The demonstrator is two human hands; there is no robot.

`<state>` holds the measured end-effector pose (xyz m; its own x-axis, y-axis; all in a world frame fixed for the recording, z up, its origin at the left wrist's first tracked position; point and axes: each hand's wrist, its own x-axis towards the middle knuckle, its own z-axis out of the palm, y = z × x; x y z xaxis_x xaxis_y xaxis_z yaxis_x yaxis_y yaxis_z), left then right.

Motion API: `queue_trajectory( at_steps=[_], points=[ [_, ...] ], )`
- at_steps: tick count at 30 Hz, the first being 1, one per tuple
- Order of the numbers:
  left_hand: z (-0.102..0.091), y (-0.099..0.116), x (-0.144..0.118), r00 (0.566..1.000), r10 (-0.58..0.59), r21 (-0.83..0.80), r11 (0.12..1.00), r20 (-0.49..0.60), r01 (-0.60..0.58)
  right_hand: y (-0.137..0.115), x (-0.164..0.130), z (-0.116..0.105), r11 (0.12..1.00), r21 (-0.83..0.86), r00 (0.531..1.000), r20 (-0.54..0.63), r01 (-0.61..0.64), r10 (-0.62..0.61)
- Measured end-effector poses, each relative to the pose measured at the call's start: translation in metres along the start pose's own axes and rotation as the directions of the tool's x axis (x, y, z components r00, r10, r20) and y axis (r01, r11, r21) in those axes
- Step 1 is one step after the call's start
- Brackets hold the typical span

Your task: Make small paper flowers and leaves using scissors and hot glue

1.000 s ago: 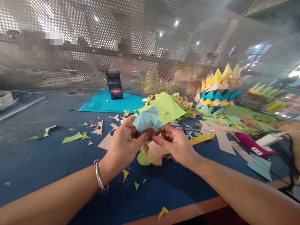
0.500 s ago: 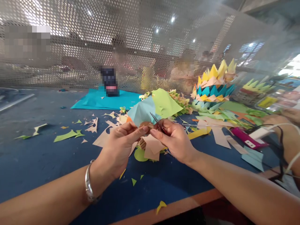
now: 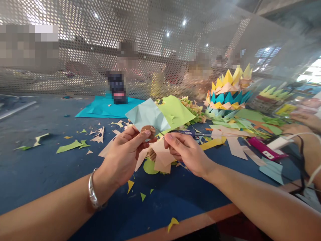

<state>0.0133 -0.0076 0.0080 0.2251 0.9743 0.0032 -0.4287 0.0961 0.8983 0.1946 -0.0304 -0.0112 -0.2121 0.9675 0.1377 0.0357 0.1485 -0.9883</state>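
Note:
My left hand is closed, pinching a round brown cardboard disc between thumb and fingers. A creased light blue paper sheet stands up behind the disc and appears held along with it. Close by, my right hand is also closed. Between its thumb and forefinger a thin dark tip of the scissors pokes toward the disc; the rest is hidden in the fingers. A lime green sheet lies just beyond. Under both hands are peach paper scraps and a green round piece.
Turquoise sheets lie at the back left below a pixelated dark object. Tiered paper crowns stand at the back right. A magenta power strip with cables and another person's arm are at the right. Scraps litter the blue table.
My left hand, the disc and the blue sheet have shifted slightly left. My right fingers have closed further, and the pointed blades seen before are now mostly hidden.

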Motion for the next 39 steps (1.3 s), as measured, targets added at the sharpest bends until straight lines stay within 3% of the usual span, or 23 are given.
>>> queue_trajectory(
  at_steps=[10, 23, 39],
  points=[
    [0.0016, -0.0038, -0.0026, 0.991, 0.001, 0.037, 0.999, 0.135, -0.006, -0.0053, -0.0004, 0.0012, 1.000, 0.019, 1.000, 0.017, 0.007, -0.008],
    [-0.0007, -0.0060, -0.0054, 0.991, 0.032, 0.078, 0.996, 0.133, -0.043, -0.0036, -0.0015, -0.0002, 0.999, -0.023, 0.999, 0.015, 0.031, -0.030],
    [0.0019, -0.0075, -0.0042, 0.990, 0.043, 0.054, 0.997, 0.136, -0.051, -0.0058, -0.0007, 0.0019, 0.999, 0.042, 1.000, 0.029, 0.005, -0.006]
  ],
)
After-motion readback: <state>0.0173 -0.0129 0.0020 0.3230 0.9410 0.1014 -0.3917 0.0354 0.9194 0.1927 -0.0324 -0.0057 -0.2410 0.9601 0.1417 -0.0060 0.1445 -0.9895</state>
